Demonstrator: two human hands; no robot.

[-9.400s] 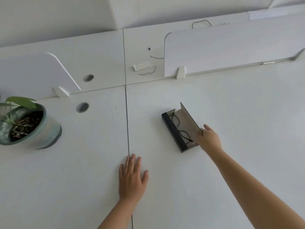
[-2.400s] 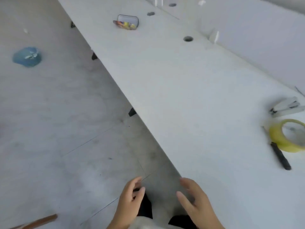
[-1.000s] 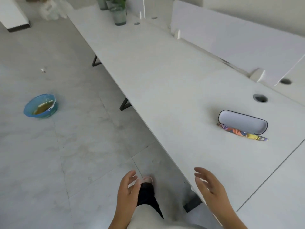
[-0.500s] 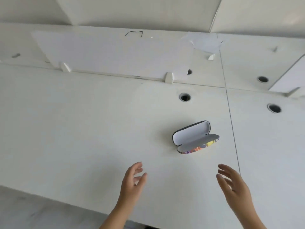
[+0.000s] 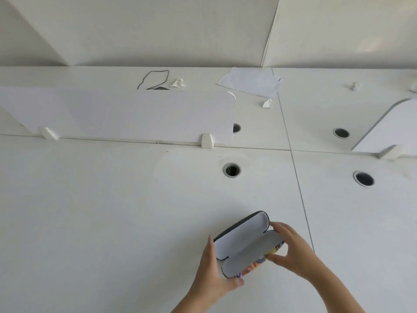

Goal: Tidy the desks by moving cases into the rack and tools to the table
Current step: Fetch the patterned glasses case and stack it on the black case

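Note:
An open glasses case [image 5: 244,243], white inside with a colourful patterned outside, lies near the front of the white desk [image 5: 112,211]. My left hand [image 5: 212,272] grips its left end, thumb under the lower shell. My right hand [image 5: 291,254] pinches its right end between thumb and fingers. The case looks empty inside. No rack is in view.
A white divider panel [image 5: 126,114] stands across the back of the desk. Cable holes [image 5: 232,170] [image 5: 363,179] sit beyond the case. On the far desk lie a sheet of paper [image 5: 250,81], a black wire loop [image 5: 155,79] and crumpled scraps [image 5: 178,82].
Both hands were open and short of the case half a second ago; now each holds one end of it. The view has come closer to the desk.

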